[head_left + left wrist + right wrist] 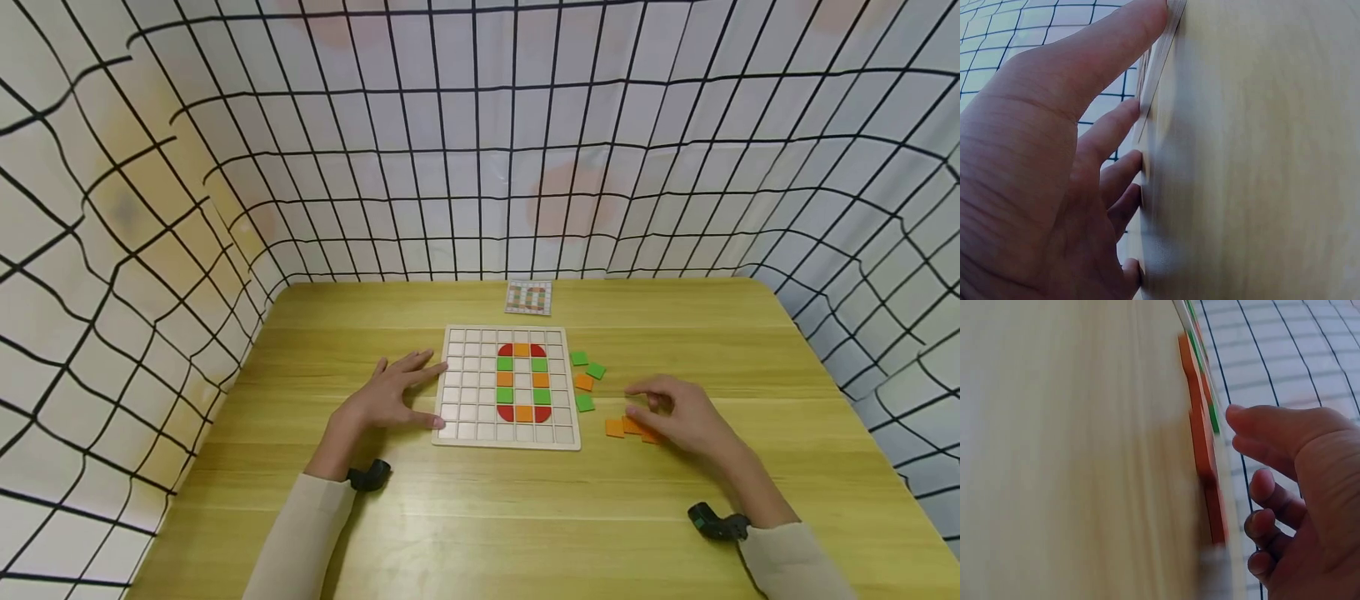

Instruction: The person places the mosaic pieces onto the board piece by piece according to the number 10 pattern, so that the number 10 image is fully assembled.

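Note:
A pale square board (467, 400) with a grid of cells lies on the table. On its right half, red, orange and green tiles form an upright ring shape. My left hand (388, 395) is spread, its thumb and a finger touching the board's left edge; the left wrist view shows the thumb (1116, 37) at that edge. To the right of the board, my right hand (686, 415) hovers over several loose orange tiles (615, 427), fingers bent loosely. In the right wrist view nothing shows between its fingertips, which stand apart from the orange tiles (1202, 447).
Beside the board's right edge lie loose green tiles (585, 403) and one orange tile (583, 382). A small printed pattern card (528, 298) lies behind the board. Black-lined white sheeting (480, 175) encloses the wooden table (510, 525) at the back and sides.

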The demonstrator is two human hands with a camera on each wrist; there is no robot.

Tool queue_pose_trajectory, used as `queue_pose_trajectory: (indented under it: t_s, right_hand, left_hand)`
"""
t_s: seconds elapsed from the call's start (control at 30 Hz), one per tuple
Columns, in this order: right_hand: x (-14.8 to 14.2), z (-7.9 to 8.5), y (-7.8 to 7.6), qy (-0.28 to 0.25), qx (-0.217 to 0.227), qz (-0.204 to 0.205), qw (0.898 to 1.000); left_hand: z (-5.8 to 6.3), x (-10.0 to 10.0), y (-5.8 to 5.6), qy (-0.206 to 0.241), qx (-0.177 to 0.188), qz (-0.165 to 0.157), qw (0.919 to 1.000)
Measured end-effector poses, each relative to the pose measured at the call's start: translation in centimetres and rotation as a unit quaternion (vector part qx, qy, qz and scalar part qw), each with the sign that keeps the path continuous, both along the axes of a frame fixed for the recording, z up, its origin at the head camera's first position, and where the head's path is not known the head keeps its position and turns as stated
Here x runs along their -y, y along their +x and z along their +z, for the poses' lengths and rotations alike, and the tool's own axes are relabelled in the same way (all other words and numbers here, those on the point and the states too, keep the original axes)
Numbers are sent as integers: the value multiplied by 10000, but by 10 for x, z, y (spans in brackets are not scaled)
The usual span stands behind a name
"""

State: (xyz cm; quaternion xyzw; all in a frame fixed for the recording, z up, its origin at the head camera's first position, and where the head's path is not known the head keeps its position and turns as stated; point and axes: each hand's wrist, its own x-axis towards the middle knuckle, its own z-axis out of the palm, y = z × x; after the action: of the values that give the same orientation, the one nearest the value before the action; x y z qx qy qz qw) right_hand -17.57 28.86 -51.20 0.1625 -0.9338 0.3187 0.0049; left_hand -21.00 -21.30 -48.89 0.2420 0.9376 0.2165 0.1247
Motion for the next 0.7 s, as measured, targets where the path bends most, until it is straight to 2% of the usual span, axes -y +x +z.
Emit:
queue_pose_trajectory:
  t_s: [0.3,0.37,0.53,0.7]
  right_hand:
    - [-34,-3,11,41,-231,145,9996]
    - [-38,-4,12,55,-214,69,9997]
    - [-45,-5,14,148,17,-201,9997]
    - [-55,-4,17,-26,307,-181,9994]
  left_hand:
    - [-3,1,0,-23,40,23,10000]
    - [-3,1,0,-33,28,19,10000]
    - [-3,2,-1,-56,2,16,10000]
    - [-2,2,-1,-48,11,-17,10000]
